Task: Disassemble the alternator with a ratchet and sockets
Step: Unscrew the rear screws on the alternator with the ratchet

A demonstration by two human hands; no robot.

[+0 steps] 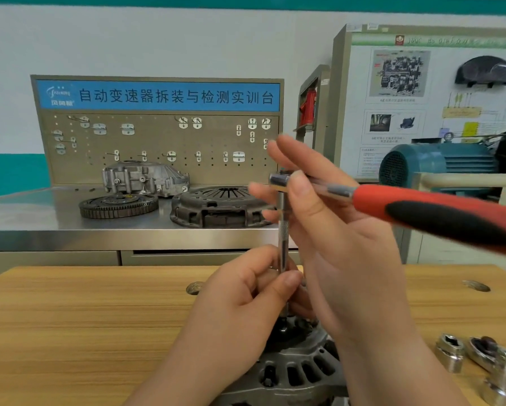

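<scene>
The alternator [289, 372] sits on the wooden tabletop [70, 317] at the bottom centre of the frame, with an extension bar [282, 230] standing upright from its hub. The left hand [240, 303] pinches the bar's lower end between thumb and curled fingers. Above it, the right hand [333, 230] holds the red-handled ratchet [415, 210] with its thumb across the neck and fingers spread almost straight behind the head. Loose sockets [450, 351] lie at lower right.

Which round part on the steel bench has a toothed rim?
The flat disc on the left: teeth ring its edge. The clutch cover right of it is domed, with no teeth.
</scene>
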